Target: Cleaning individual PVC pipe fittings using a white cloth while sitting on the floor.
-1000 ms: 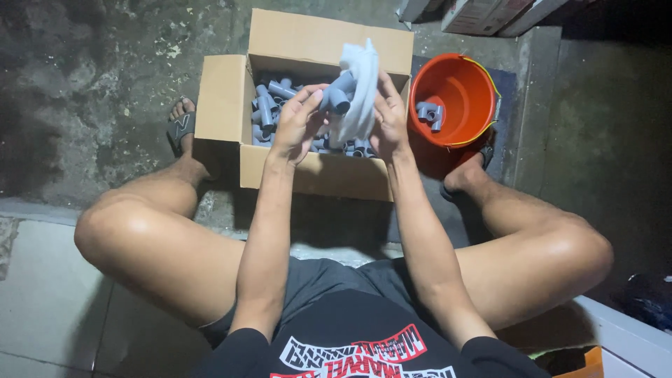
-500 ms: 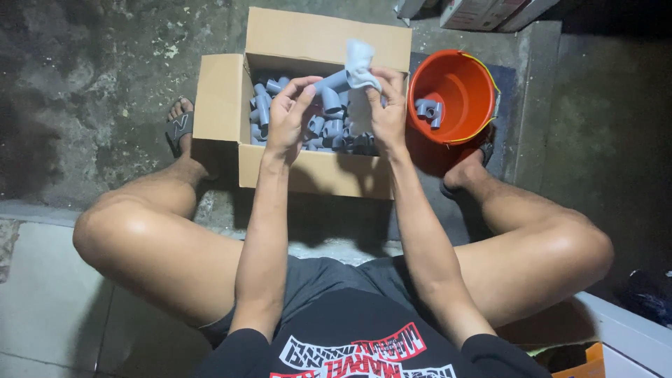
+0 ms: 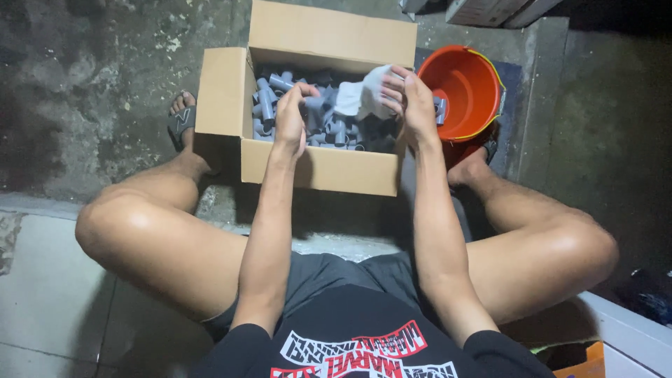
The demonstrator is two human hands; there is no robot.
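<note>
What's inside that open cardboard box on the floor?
The brown cardboard box holds a heap of grey plastic pipe fittings. The hands and a white cloth cover part of the heap, so the box's bottom is hidden.

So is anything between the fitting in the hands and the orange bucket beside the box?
Only the right hand itself and the white cloth it holds lie on that side of the grey fitting. Between that hand and the orange bucket, nothing visible stands.

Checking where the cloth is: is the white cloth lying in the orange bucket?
No, the right hand holds the white cloth over the cardboard box.
</note>
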